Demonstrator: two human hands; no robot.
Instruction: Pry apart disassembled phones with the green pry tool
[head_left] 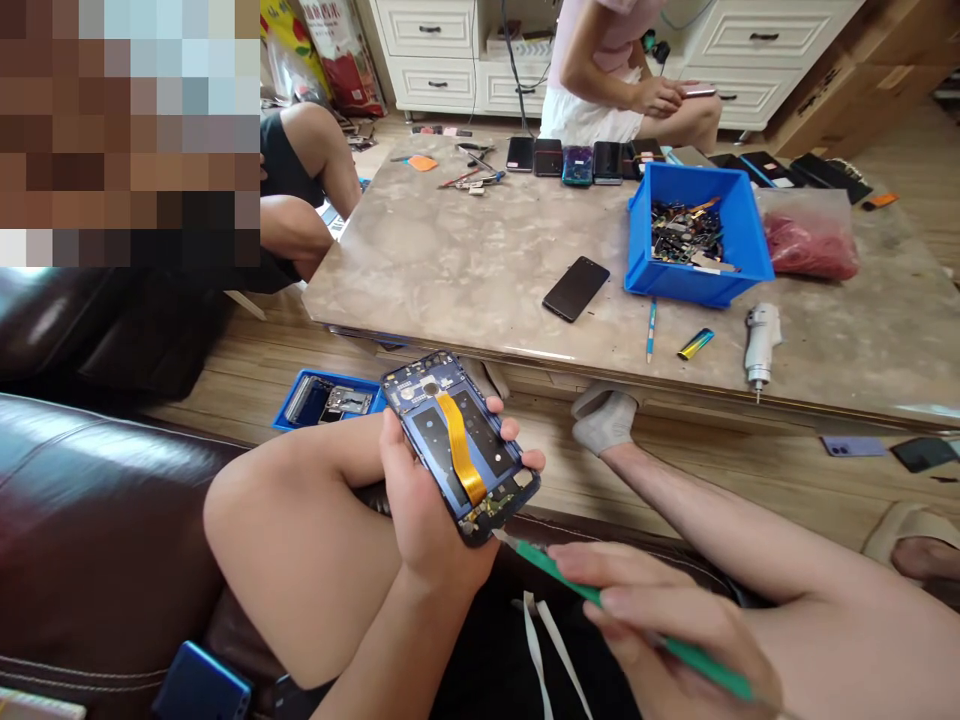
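Observation:
My left hand (427, 500) is wrapped round an opened smartphone (427, 430), its thumb on one long edge and fingertips on the other. The phone's dark blue inside faces up, tilted, with an orange ribbon cable (460, 450) running down its middle. A small circuit board shows at the lower end. My right hand (660, 620) grips a green-handled pry tool (551, 565) like a pen. The tool's light metal tip meets the phone's bottom edge; whether it is wedged in, I cannot tell.
Ahead stands a stone-topped table (450, 250) with a blue bin (697, 285) of small parts, a black phone (576, 289), a white electric screwdriver (763, 345) and a row of phones. A blue tray (300, 400) sits on the floor. Two other people sit beyond, one handling a phone (697, 91).

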